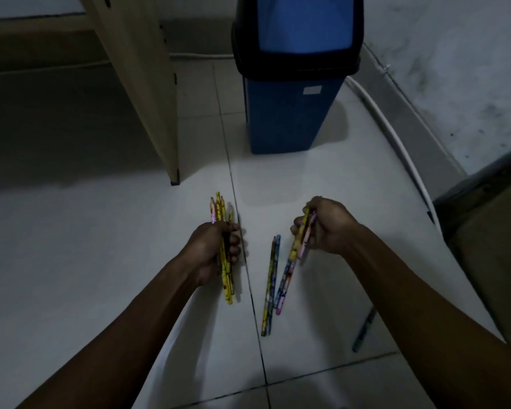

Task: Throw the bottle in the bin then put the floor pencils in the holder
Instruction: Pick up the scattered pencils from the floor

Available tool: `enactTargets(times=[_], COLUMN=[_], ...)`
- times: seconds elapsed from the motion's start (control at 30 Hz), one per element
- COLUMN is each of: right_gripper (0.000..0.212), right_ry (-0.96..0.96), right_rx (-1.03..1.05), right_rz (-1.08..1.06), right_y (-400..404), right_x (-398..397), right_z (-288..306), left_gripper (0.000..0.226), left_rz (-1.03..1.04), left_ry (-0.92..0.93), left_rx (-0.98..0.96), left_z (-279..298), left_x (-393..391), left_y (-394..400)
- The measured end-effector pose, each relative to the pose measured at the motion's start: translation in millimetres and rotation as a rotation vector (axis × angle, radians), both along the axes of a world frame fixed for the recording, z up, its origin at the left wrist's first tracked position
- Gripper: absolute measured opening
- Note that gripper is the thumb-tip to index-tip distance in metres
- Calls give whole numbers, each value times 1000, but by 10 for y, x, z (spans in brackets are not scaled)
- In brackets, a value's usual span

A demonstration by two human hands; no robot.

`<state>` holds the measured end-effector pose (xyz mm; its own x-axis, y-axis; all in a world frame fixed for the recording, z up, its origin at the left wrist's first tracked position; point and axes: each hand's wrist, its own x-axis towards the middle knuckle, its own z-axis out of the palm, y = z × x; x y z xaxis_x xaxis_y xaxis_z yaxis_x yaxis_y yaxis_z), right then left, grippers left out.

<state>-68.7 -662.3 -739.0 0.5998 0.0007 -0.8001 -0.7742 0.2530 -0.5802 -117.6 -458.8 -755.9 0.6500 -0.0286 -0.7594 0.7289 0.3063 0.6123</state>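
My left hand [216, 247] is closed around a bundle of several patterned pencils [225, 276], mostly yellow, their tips pointing away from me. My right hand [326, 228] grips a few more pencils [292, 261], yellow, pink and blue, slanting down toward the floor. Two pencils [269, 287] lie on the white tiles between my hands. Another blue pencil [364, 330] lies on the floor beside my right forearm. The blue bin [289, 113] with a black swing-lid rim stands ahead on the floor. No bottle and no holder are in view.
A light wooden furniture panel [142, 93] reaches the floor at the left of the bin, with dark shadow beyond it. A white pipe [396, 134] runs along the grey wall at the right. A dark cardboard-like object [490, 219] sits at the right edge.
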Motion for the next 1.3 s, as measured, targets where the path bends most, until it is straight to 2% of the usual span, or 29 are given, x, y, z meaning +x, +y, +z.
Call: enactTargets(times=[0.07, 0.17, 0.33, 0.43, 0.53, 0.63, 0.7, 0.83, 0.93, 1.03, 1.17, 1.23, 1.3], right_gripper=[29, 25, 23, 23, 24, 36, 46, 66, 67, 57, 38, 21, 18], right_ry=[31, 28, 57, 66, -37, -29, 39, 109, 113, 104, 115, 48, -9], right_rx=[58, 116, 102, -116, -541, -896, -1031, -998, -978, -934, -881, -778, -681], right_rz=[-57, -148, -86, -30, 122, 335, 432, 479, 470, 438, 515, 439, 312], right_y=[-143, -345, -684, -825, -1004, -1164, -1243, -1305, -1310, -1287, -1247, -1155, -1013], right_x=[-75, -174, -365, -536, -770, -1017, -1136, -1264, -1287, -1267, -1199, -1142, -1065], right_z=[-59, -123, -117, -115, -187, -199, -190, -247, -319, -333, -301, -226, -143], left_gripper=[8, 18, 18, 21, 23, 23, 23, 23, 23, 20, 17, 14, 12], left_rz=[-43, -119, -224, -283, -299, -311, -293, -286, -267, -265, -235, -213, -189], left_ry=[-24, -97, -183, -231, -255, -262, -265, -276, -276, -271, -268, -258, -244], left_rx=[35, 156, 318, 357, 313, 323, 318, 306, 308, 353, 380, 395, 406], left_z=[-1, -14, -33, -13, 22, 72, 95, 142, 129, 96, 71, 62, 48], left_x=[22, 7, -37, -45, -47, -30, -12, -6, -11, -2, 8, -5, -28], left_y=[-115, -289, -519, -651, -791, -895, -942, -1009, -999, -910, -738, -657, -582])
